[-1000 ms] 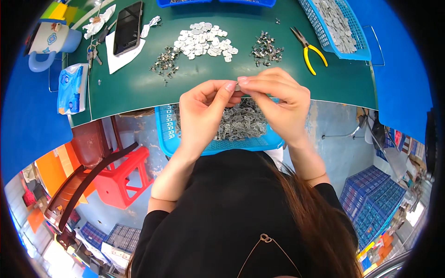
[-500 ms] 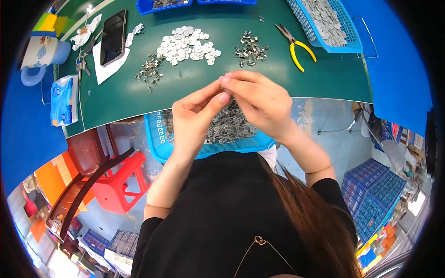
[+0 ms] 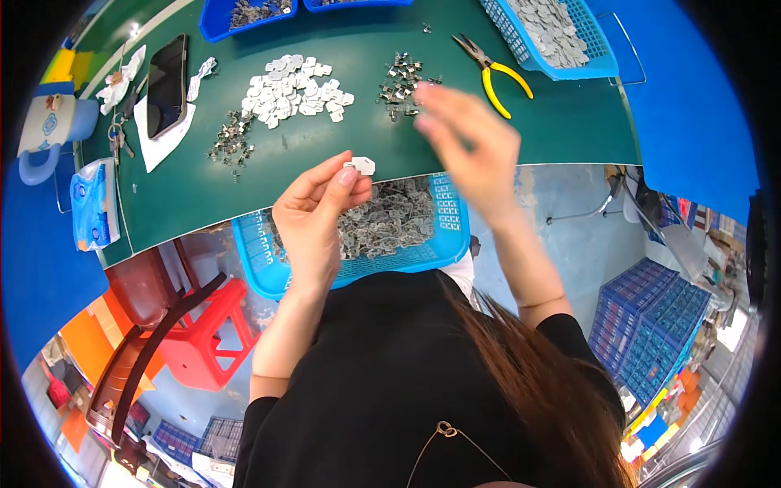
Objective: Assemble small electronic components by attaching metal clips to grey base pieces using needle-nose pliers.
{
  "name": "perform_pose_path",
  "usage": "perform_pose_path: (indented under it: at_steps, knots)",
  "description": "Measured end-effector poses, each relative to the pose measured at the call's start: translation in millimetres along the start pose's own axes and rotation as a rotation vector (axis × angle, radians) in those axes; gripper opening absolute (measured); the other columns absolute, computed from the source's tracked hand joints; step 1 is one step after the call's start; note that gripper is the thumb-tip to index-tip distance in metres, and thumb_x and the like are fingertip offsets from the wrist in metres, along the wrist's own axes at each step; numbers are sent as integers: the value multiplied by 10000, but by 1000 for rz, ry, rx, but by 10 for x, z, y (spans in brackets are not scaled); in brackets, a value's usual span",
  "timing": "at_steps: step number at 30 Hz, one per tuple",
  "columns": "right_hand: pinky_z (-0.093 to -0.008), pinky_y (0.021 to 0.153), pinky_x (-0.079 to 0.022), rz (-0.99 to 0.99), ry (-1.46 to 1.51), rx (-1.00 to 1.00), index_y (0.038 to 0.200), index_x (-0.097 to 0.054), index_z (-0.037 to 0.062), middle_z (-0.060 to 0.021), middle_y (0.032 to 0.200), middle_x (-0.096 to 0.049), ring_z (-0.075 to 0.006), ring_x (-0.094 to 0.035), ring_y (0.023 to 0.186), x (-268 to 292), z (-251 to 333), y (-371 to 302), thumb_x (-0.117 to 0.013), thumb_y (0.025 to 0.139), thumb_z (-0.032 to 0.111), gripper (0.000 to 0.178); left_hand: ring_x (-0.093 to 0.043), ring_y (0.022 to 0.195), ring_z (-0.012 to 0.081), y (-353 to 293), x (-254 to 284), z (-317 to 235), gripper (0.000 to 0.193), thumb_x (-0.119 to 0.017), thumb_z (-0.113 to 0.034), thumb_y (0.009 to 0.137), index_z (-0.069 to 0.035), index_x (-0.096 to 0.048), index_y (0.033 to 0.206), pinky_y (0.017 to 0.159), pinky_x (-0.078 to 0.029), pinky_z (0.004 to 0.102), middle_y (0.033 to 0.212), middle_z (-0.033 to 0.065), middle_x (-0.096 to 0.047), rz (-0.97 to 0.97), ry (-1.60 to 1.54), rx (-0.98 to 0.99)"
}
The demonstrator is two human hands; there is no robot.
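Note:
My left hand [image 3: 317, 207] pinches a small white flat plate [image 3: 361, 166] between thumb and fingertips, just over the table's near edge. Blurred by motion, my right hand [image 3: 476, 146] is at the near right side of a pile of small metal clips [image 3: 399, 81]; I cannot make out whether anything is between its fingers. A heap of white plates [image 3: 297, 89] lies left of those clips, and a second pile of metal clips [image 3: 232, 138] sits beside it. Below my hands, a light blue basket [image 3: 264, 276] holds many grey pieces at my lap.
Yellow-handled pliers [image 3: 496, 77] lie right of the clips. A blue basket of grey-white plates [image 3: 602, 65] stands at the far right, blue trays [image 3: 213, 23] at the far edge. A phone [image 3: 167, 85], keys [image 3: 119, 137] and a tissue pack [image 3: 93, 203] are at left. A red stool [image 3: 195, 350] stands below.
My hands have come apart. The right one has moved out to the right-hand clip pile, while the left has dropped slightly with the white plate now showing in its fingers.

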State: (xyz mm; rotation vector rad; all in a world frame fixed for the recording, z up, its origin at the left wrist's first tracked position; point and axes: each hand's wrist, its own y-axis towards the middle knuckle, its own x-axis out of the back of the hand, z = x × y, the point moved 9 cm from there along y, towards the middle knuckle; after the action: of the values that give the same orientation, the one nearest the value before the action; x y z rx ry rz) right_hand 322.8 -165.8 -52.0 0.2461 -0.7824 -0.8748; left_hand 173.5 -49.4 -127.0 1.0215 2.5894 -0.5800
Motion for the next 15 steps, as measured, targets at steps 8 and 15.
perform_pose_path:
  at_steps: [8,15]
  knots:
    - [-310,764,-489,104,-357,13,936,-693,47,-70,955,-642,-229,-608,882,6,-574,244,-686,772,59,165,-672,812,182,-14,-12,-25,259,-601,-38,880,49,-591,1123,736,-567,293,962,157,-669,35,35,-26]
    - [-282,719,-494,38,-310,45,908,-689,21,-74,880,-660,-197,-627,805,69,-490,310,-667,780,4,131,-669,810,173,-26,-5,-81,246,-619,-10,867,64,-595,1101,759,-562,293,947,159,-672,12,-22,-60]
